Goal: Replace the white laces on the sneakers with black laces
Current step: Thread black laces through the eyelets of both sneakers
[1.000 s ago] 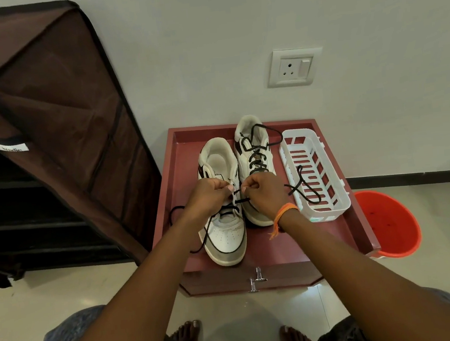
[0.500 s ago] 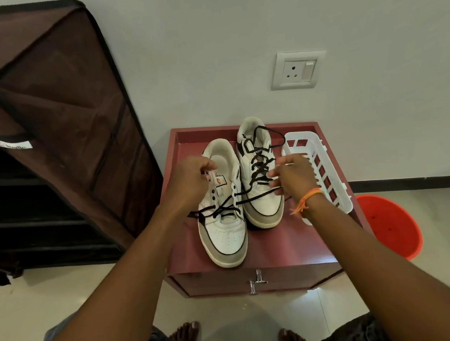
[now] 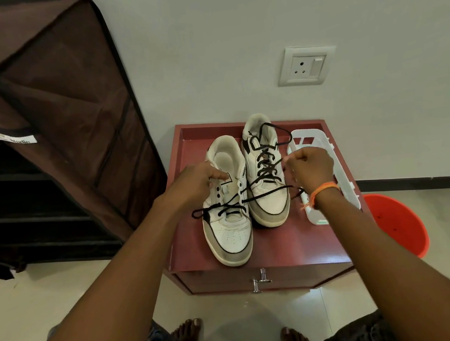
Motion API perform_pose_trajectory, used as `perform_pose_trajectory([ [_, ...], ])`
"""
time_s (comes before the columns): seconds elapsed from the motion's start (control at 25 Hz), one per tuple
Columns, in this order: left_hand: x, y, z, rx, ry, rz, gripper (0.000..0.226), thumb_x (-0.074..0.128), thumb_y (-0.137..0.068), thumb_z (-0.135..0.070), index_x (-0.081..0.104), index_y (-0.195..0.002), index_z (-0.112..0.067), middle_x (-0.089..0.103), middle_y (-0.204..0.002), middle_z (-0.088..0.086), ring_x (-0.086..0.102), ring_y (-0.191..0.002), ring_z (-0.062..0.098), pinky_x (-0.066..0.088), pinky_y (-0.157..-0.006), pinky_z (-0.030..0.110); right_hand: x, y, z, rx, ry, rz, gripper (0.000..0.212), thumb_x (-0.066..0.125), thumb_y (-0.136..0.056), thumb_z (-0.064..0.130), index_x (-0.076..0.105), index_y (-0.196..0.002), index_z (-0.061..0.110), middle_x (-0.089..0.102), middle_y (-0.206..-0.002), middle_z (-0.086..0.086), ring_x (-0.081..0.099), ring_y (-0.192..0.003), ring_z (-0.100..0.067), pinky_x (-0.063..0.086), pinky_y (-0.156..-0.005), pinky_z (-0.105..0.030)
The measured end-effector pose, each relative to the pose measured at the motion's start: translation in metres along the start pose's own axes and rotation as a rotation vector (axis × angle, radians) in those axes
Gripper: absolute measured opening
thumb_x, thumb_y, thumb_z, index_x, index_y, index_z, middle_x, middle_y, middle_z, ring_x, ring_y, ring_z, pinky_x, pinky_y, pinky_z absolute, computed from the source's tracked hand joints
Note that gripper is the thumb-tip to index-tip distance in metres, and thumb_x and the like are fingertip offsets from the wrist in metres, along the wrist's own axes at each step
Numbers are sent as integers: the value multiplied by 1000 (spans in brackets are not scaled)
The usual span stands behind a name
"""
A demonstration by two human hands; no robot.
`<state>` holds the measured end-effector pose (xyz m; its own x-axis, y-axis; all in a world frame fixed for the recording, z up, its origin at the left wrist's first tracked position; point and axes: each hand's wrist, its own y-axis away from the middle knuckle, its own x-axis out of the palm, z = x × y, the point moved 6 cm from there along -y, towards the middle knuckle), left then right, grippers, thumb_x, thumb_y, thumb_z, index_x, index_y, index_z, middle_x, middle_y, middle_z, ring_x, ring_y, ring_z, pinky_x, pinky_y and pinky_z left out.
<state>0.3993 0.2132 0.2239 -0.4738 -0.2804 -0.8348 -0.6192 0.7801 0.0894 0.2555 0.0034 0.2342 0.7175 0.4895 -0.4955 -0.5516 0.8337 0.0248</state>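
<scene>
On the red cabinet (image 3: 295, 240), the left hand (image 3: 192, 183) pinches the near sneaker's (image 3: 229, 211) tongue while the right hand (image 3: 310, 165) grips the black lace (image 3: 265, 194), a limp, light cord best held near its stiff tip.

Two sneakers side by side on the counter (image 3: 295, 243): left sneaker (image 3: 231, 225) nearer, right sneaker (image 3: 268, 182) set further back. Basket (image 3: 344, 191) just right of them. Bucket (image 3: 396, 221) on floor, right of counter. Rack (image 3: 47, 133) to the left. Wall socket (image 3: 306, 66) above.
</scene>
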Motion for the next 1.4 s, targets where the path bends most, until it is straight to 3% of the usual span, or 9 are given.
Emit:
perform_pose_trajectory([
  [0.16,-1,-2,-2,-2,17,3,58,45,-89,15,68,-125,-24,60,-98,-6,59,-107,21,38,-70,7,-19,-10,-13,70,-13,-116,10,55,-77,19,64,-74,23,71,-80,-9,69,-62,-27,60,-63,-49],
  [0.32,1,-5,-1,-6,23,5,60,43,-88,17,70,-123,-24,65,-121,2,58,-117,20,39,-85,18,37,21,3,-173,262,305,30,63,-89,24,59,-118,22,70,-82,-5,67,-57,-22,55,-56,-35],
  [0.44,0,-6,1,1,11,10,61,43,-88,17,70,-122,-25,63,-130,1,56,-123,20,44,-91,22,70,45,15,-389,429,420,7,67,-87,26,72,-87,22,66,-70,4,58,-60,-10,47,-60,-30],
  [0.6,0,-4,0,6,18,-2,58,44,-89,15,71,-120,-25,62,-134,3,53,-129,20,44,-99,24,71,41,8,-361,461,409,15,65,-86,14,73,-74,18,62,-68,2,60,-66,-16,47,-62,-28],
  [0.76,-4,-3,2,-28,26,-21,56,44,-90,14,73,-117,-25,63,-133,5,55,-127,18,43,-98,20,17,1,1,-207,379,111,24,64,-85,11,64,-61,12,68,-66,-9,63,-61,-25,53,-62,-31],
  [0.88,-4,-4,2,-19,9,-27,51,45,-93,12,74,-116,-23,64,-132,4,56,-127,19,45,-102,24,-7,-12,-5,-163,400,-14,17,62,-83,10,69,-70,1,67,-65,-17,65,-65,-33,58,-64,-41],
  [1.08,0,-4,-2,3,-1,-10,41,47,-98,2,69,-123,-21,64,-128,4,59,-119,22,45,-94,24,13,-8,-13,-153,369,281,30,63,-80,2,49,-105,12,67,-84,-12,65,-71,-32,57,-64,-44],
  [1.2,4,-5,-5,12,-59,-48,42,46,-97,1,67,-127,-20,63,-123,5,58,-117,26,49,-94,33,15,4,-21,-253,820,510,28,67,-78,9,51,-100,15,62,-99,-9,61,-84,-29,53,-67,-37],
  [1.4,0,0,-28,26,-202,-284,35,57,-90,0,71,-119,-15,60,-130,8,52,-120,31,51,-91,45,21,31,-35,-344,1069,417,39,52,-90,16,46,-128,12,59,-116,-13,63,-96,-37,53,-77,-41],
])
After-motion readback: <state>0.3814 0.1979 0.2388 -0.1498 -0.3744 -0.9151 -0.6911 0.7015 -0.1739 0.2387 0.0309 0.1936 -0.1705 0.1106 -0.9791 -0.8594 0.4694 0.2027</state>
